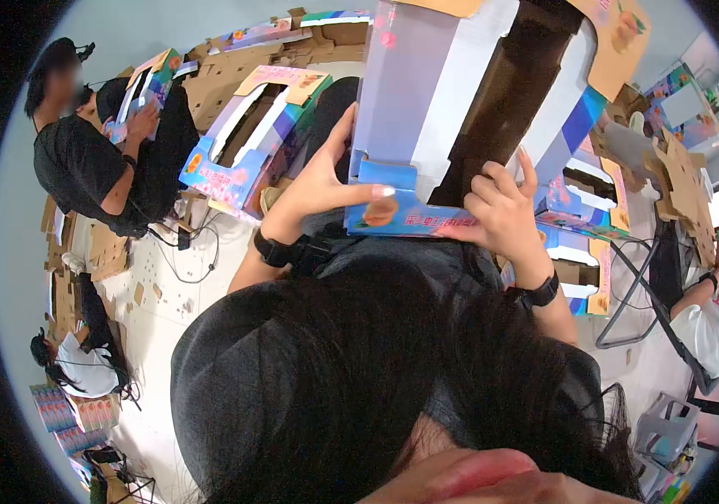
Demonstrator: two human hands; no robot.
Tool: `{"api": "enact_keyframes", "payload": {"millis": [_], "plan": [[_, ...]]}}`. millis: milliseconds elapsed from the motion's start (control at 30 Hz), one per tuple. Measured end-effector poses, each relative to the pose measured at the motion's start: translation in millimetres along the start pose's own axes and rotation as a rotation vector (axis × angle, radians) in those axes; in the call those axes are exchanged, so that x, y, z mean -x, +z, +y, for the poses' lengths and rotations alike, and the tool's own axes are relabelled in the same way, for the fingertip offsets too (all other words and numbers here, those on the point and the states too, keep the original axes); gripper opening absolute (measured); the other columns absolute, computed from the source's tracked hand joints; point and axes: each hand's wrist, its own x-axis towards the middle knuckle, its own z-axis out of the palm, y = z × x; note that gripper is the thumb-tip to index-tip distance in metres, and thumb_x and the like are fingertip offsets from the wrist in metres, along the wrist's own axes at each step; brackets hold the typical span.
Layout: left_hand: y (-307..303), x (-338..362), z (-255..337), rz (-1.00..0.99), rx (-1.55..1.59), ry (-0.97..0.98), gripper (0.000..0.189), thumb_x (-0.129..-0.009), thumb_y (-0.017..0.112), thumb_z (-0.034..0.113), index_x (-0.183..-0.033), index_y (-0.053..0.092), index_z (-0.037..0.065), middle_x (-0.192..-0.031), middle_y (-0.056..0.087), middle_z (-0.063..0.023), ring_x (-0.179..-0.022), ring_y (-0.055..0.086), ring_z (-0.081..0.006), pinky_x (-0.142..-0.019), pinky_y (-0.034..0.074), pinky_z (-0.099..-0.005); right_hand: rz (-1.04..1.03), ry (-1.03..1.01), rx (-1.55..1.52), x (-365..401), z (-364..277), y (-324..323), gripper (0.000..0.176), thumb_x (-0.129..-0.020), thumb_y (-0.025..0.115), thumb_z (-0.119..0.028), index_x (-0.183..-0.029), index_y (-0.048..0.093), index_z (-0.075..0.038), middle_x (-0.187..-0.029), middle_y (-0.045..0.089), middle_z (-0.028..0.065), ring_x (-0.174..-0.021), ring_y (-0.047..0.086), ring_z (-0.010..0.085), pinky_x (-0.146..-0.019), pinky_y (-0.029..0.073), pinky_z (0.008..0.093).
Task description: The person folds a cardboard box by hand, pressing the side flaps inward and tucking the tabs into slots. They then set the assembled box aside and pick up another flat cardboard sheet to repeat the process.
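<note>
A colourful cardboard box (393,92) with a long cut-out opening is tilted up in front of me. My left hand (330,181) grips its lower left corner, the thumb lying on the blue front flap and the fingers behind the side. At the right of the same lower edge is my right hand (498,206), its fingers curled at the end of the opening and touching the card. Dark brown cardboard shows inside the opening.
Another printed box (250,126) stands to the left. Further boxes (582,197) are at the right beside a folding metal frame (628,294). A seated person (82,160) handles a box at the left. Flattened cardboard (683,181) lies at the right.
</note>
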Motion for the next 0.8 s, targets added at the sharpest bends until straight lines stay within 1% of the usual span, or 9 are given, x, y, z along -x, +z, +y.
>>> {"api": "enact_keyframes", "payload": {"millis": [200, 300, 400, 500, 567, 633, 667, 767, 800], "plan": [[6.5, -3.2, -2.3, 0.007, 0.090, 0.002, 0.111, -0.077, 0.082, 0.031, -0.153, 0.010, -0.005, -0.154, 0.028, -0.0243, -0.140, 0.034, -0.0314, -0.114, 0.028, -0.0400, 0.103, -0.017, 0.008, -3.7, 5.3, 7.2, 0.057, -0.057, 0.078, -0.061, -0.055, 0.058, -0.007, -0.069, 0.054, 0.0034, -0.097, 0.061, 0.0260, -0.114, 0.022, 0.0586], [5.2, -2.8, -20.7, -0.002, 0.081, 0.041, 0.106, -0.083, 0.076, 0.030, -0.155, 0.004, 0.000, -0.155, 0.023, -0.0246, -0.139, 0.035, -0.0337, -0.114, 0.027, -0.0432, 0.095, -0.016, 0.037, -6.9, 4.2, 6.4, 0.055, -0.059, 0.076, -0.059, -0.054, 0.058, -0.008, -0.069, 0.056, 0.0035, -0.098, 0.061, 0.0249, -0.114, 0.024, 0.0575], [1.6, -2.5, -37.9, 0.086, -0.047, 0.190, 0.099, -0.091, 0.066, 0.037, -0.157, -0.002, 0.008, -0.157, 0.020, -0.0235, -0.138, 0.037, -0.0345, -0.113, 0.028, -0.0466, 0.149, 0.015, 0.040, -4.8, 9.5, 7.6, 0.057, -0.059, 0.077, -0.060, -0.052, 0.054, -0.008, -0.066, 0.053, 0.0031, -0.094, 0.061, 0.0247, -0.114, 0.022, 0.0586], [-7.2, 1.4, -32.3, 0.063, 0.095, 0.139, 0.092, -0.096, 0.054, 0.046, -0.157, -0.008, 0.014, -0.157, 0.019, -0.0222, -0.137, 0.040, -0.0343, -0.112, 0.029, -0.0482, 0.184, 0.093, 0.063, 1.0, 15.3, 0.5, 0.058, -0.058, 0.077, -0.060, -0.051, 0.052, -0.008, -0.064, 0.051, 0.0020, -0.087, 0.059, 0.0245, -0.111, 0.024, 0.0581], [-16.4, 3.4, -31.3, 0.065, 0.040, 0.087, 0.079, -0.097, 0.042, 0.056, -0.154, 0.010, 0.012, -0.156, 0.026, -0.0175, -0.137, 0.041, -0.0316, -0.112, 0.029, -0.0463, 0.192, 0.108, 0.115, 13.4, 29.5, -4.8, 0.055, -0.061, 0.078, -0.057, -0.054, 0.053, -0.009, -0.065, 0.051, 0.0012, -0.079, 0.055, 0.0241, -0.101, 0.029, 0.0518], [-22.1, 3.0, -30.7, 0.067, -0.013, 0.035, 0.078, -0.097, 0.029, 0.065, -0.152, 0.028, 0.010, -0.155, 0.033, -0.0129, -0.137, 0.043, -0.0289, -0.113, 0.028, -0.0445, 0.168, 0.185, 0.173, 27.8, 46.3, -11.4, 0.051, -0.065, 0.077, -0.055, -0.056, 0.055, -0.009, -0.065, 0.053, 0.0018, -0.080, 0.056, 0.0236, -0.097, 0.028, 0.0491], [-21.6, 3.3, -29.1, 0.118, -0.018, 0.019, 0.071, -0.100, 0.025, 0.060, -0.144, 0.042, 0.008, -0.150, 0.041, -0.0101, -0.133, 0.047, -0.0246, -0.112, 0.028, -0.0428, 0.134, 0.225, 0.221, 36.4, 56.1, -15.7, 0.049, -0.066, 0.077, -0.053, -0.057, 0.056, -0.009, -0.066, 0.054, 0.0021, -0.081, 0.056, 0.0234, -0.096, 0.027, 0.0476], [-26.5, 2.1, -30.5, 0.182, 0.023, 0.095, 0.051, -0.106, 0.034, 0.039, -0.139, 0.048, 0.002, -0.143, 0.046, -0.0155, -0.129, 0.049, -0.0265, -0.112, 0.031, -0.0409, 0.105, 0.384, 0.276, 59.9, 87.1, -27.8, 0.041, -0.076, 0.074, -0.041, -0.057, 0.055, -0.010, -0.067, 0.056, 0.0034, -0.082, 0.057, 0.0227, -0.094, 0.027, 0.0430], [-28.3, 1.1, -36.9, 0.249, -0.112, 0.080, 0.045, -0.106, 0.037, 0.036, -0.132, 0.056, 0.004, -0.142, 0.045, -0.0175, -0.134, 0.044, -0.0288, -0.112, 0.031, -0.0401, 0.122, 0.439, 0.304, 73.9, 104.2, -26.6, 0.041, -0.078, 0.073, -0.041, -0.057, 0.056, -0.009, -0.066, 0.056, 0.0041, -0.081, 0.057, 0.0227, -0.093, 0.028, 0.0428]]}}
